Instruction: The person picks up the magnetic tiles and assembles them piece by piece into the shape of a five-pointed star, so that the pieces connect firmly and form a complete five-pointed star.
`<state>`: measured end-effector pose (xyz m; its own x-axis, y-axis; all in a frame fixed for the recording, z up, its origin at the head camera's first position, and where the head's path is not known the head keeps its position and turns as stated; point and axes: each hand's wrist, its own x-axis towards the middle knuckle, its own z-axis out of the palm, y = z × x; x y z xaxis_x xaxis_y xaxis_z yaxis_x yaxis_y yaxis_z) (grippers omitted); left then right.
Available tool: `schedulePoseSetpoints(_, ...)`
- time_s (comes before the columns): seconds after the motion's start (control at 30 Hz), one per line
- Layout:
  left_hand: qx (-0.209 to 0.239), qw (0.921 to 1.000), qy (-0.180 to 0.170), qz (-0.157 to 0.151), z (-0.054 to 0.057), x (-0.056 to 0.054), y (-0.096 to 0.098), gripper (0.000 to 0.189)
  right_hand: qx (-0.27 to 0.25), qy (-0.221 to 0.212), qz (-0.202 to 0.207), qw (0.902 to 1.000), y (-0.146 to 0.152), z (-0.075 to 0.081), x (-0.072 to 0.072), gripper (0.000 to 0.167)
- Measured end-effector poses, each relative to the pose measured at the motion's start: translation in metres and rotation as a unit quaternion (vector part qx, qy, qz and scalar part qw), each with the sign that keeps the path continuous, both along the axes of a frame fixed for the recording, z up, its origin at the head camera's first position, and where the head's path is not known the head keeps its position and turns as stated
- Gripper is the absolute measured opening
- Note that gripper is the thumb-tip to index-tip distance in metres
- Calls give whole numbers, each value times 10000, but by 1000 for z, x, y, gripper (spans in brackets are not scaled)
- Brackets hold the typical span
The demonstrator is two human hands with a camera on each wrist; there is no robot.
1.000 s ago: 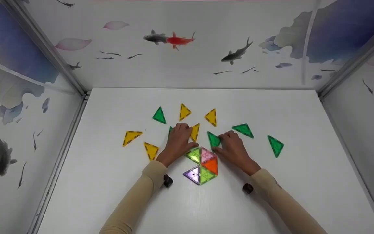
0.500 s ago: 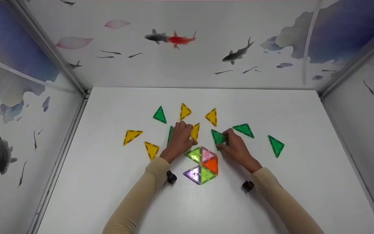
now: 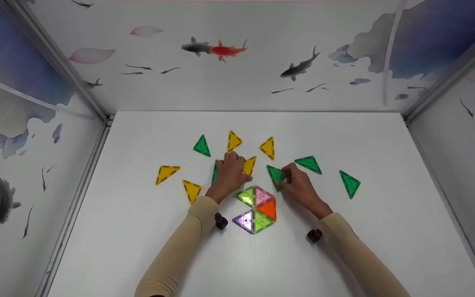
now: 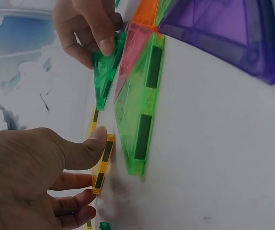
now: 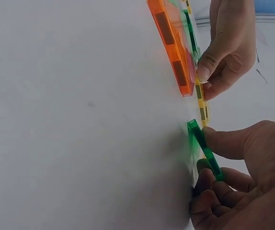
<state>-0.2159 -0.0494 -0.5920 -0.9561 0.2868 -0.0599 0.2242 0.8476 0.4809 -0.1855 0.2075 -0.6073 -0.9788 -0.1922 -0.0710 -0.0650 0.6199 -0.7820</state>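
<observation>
In the head view my left hand (image 3: 230, 176) pinches a yellow triangular magnetic tile (image 3: 249, 166) between thumb and fingers; the left wrist view shows the thumb on that tile (image 4: 107, 149). To its right, my right hand (image 3: 301, 188) grips a green triangular magnetic tile (image 3: 275, 176), seen tilted on edge in the right wrist view (image 5: 205, 149). Just below both hands lies a partial ring of joined triangles: light green (image 3: 245, 197), pink (image 3: 264, 195), orange (image 3: 268, 209), a second light green (image 3: 263, 223) and purple (image 3: 244, 220). A gap stands open on its left side.
Another green tile (image 3: 214, 173) is partly hidden by my left hand. Loose yellow tiles (image 3: 166, 174) and green tiles (image 3: 350, 184) lie in an arc around the hands on the white table (image 3: 377, 247). Walls painted with fish (image 3: 299, 68) enclose the table.
My right hand has drawn the green tile slightly right, away from the joined tiles. My left hand has shifted a little right and farther from me, the yellow tile moving slightly right.
</observation>
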Motion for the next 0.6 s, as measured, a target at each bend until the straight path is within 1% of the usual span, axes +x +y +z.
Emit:
schedulePoseSetpoints(0.1, 149, 9998, -121, 42, -1, 2, 2, 48, -167, -8, -15, 9999, -1, -1, 0, 43)
schedulePoseSetpoints(0.2, 296, 9993, -235, 81, -3, 2, 4, 50, -342, -6, -60, 9994, -1, -1, 1, 43)
schedulePoseSetpoints(0.4, 591, 9977, -340, -45, -3, 0, 6, 59, -737, 37, -295, 9968, -1, -2, 0, 39)
schedulePoseSetpoints(0.5, 592, 9976, -358, -56, -5, 0, 6, 61, -858, 43, -379, 9956, -4, -3, -3, 37)
schedulePoseSetpoints(0.6, 492, 9984, -276, -38, -7, 2, 7, 63, -844, -10, -445, 9954, -9, -3, -6, 34)
